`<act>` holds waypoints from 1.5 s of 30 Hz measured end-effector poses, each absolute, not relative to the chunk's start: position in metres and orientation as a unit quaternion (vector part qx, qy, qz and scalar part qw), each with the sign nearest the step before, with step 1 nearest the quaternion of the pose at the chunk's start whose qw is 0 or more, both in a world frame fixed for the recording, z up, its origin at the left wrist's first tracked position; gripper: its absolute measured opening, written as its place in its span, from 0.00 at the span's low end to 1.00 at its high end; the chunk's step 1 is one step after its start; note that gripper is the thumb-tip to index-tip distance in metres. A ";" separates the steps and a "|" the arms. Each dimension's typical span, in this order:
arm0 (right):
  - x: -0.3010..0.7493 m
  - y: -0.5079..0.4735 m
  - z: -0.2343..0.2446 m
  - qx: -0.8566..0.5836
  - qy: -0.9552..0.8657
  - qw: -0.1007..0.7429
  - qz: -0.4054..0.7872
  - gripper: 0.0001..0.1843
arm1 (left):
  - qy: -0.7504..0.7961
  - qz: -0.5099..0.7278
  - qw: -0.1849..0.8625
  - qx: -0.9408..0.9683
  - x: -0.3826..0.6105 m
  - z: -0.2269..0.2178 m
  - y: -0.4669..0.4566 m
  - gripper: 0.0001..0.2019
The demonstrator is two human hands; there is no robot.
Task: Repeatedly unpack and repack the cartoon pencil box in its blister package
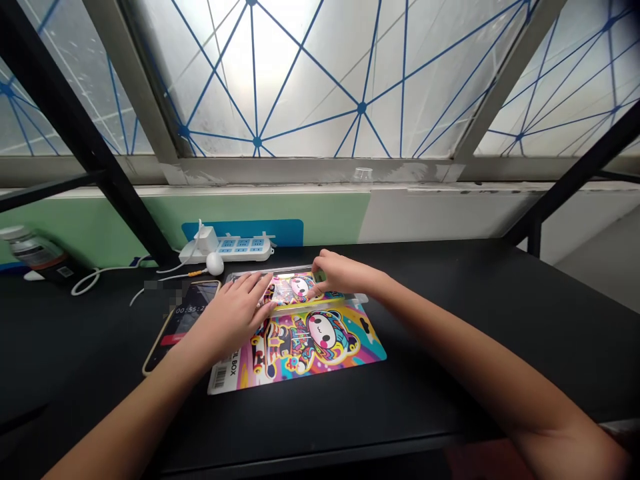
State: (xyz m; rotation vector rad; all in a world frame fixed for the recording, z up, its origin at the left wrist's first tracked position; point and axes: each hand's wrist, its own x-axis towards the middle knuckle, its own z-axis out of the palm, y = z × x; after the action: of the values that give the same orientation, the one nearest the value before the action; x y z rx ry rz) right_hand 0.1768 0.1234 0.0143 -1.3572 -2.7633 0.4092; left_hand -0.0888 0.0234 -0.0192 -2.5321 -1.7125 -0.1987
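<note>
A colourful printed backing card [325, 333] with a cartoon character lies flat on the black desk; its side print ends in "BOX". Along its far part is a decorated box [293, 288] with similar artwork, sitting in a clear plastic tray [357, 299]. My left hand [245, 303] rests flat over the left end of the box and tray, fingers stretched out. At the right end, my right hand [340, 272] curls thumb and forefinger round the box, gripping it across its width. The undersides of the right fingers are partly hidden.
A phone [175, 333] showing a timer lies just left of my left hand. Behind are a white power strip [245, 249], a plug adapter [205, 240] and white cables [100, 272]. A bottle [37, 253] is at far left. Black frame posts [575, 177] flank the desk.
</note>
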 end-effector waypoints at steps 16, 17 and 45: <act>0.182 0.065 0.016 -0.420 -0.862 0.282 0.030 0.20 | -0.530 -0.262 0.126 -0.797 -0.107 0.015 0.015 0.21; 0.185 0.057 0.020 -0.418 -0.857 0.301 0.027 0.19 | -0.518 -0.282 0.140 -0.796 -0.105 0.019 0.008 0.21; 0.247 -0.065 -0.043 -0.511 -0.762 0.296 0.264 0.37 | -0.609 -0.273 -0.166 -0.726 -0.081 -0.059 -0.114 0.34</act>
State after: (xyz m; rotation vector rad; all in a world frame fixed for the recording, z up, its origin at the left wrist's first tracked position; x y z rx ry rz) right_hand 0.2467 -0.0648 -0.0425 -1.3599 -2.0271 0.7026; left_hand -0.0810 -0.1141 -0.0587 -2.5592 -2.1448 -0.9604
